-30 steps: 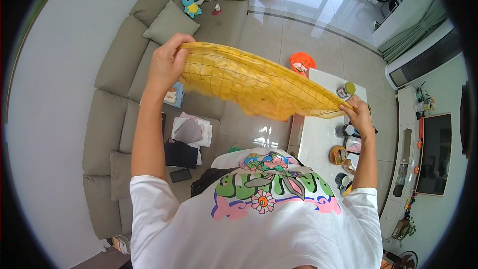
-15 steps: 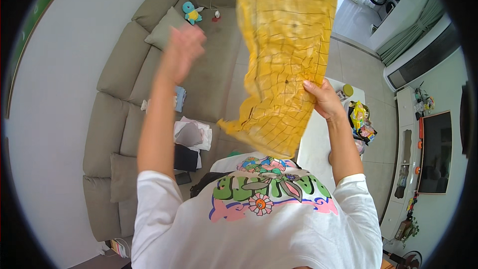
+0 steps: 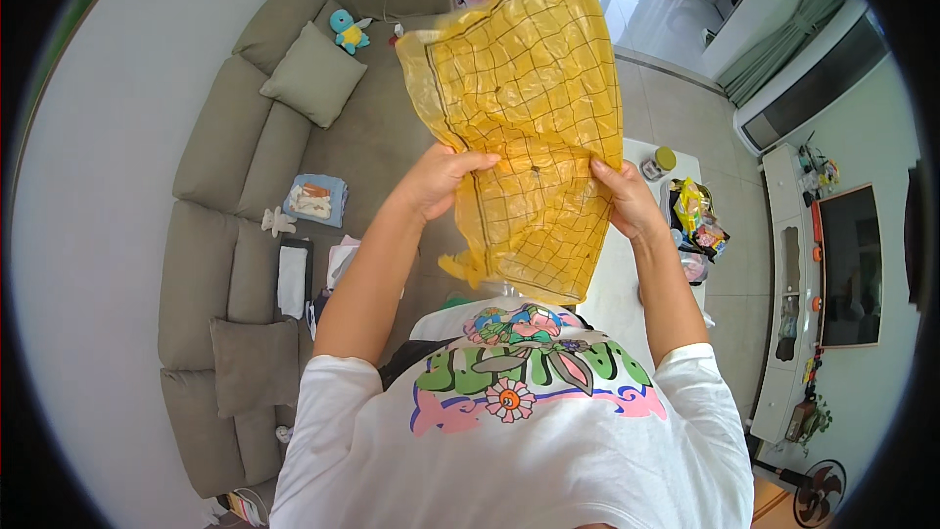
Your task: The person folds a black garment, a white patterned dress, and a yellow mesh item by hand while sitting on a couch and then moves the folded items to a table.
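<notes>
A crumpled yellow plastic bag (image 3: 529,69) printed with thin dark grid lines hangs in the air in front of my chest. My left hand (image 3: 446,176) pinches its left edge, thumb lying over the front. On the opposite edge, at about the same height, my right hand (image 3: 627,198) grips it with the thumb in front. The fingers behind the plastic are hidden. The upper part of the bag spreads up and away from me, and a torn-looking strip sticks out at its lower left.
A grey-brown sofa (image 3: 220,127) runs along the left, with a cushion (image 3: 315,75), a blue plush toy (image 3: 348,31) and folded clothes (image 3: 315,201) on it. At right, a white table (image 3: 619,274) bears a lidded jar (image 3: 658,164); beside it are colourful packets (image 3: 697,211).
My left hand has come down and right from beside the bag and now grips its left edge. The bag has tilted and shifted slightly left; my right hand still holds it.
</notes>
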`<state>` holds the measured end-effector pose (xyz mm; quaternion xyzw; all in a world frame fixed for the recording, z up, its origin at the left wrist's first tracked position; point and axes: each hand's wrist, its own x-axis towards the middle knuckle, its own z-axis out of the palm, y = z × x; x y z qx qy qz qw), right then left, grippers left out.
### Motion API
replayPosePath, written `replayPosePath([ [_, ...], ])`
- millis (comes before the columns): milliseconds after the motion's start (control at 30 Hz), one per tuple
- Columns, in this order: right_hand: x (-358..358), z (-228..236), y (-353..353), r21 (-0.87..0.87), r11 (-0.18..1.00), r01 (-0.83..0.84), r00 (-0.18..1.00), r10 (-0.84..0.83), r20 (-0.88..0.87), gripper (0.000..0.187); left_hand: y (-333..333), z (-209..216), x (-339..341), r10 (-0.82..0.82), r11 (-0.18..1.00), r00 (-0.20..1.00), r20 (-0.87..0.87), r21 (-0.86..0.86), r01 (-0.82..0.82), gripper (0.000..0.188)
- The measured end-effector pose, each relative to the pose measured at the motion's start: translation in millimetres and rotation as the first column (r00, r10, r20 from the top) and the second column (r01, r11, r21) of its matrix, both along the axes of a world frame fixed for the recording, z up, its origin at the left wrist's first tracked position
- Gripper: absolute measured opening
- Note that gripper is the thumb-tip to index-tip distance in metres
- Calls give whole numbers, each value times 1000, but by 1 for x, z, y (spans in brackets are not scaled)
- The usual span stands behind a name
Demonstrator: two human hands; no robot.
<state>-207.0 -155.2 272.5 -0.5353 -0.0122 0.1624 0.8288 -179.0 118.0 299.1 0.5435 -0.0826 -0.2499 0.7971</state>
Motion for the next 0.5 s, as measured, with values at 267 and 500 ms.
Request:
replayPosePath([
  [267,-11,4,5,-158,959,236,960,-206,188,38,-5,-6,10,21,997,990,-138,-75,-32,34],
  [500,-16,14,23,-227,842,490,811,-344,473,46,-2,-39,17,226,953,956,-188,-160,-257,41],
])
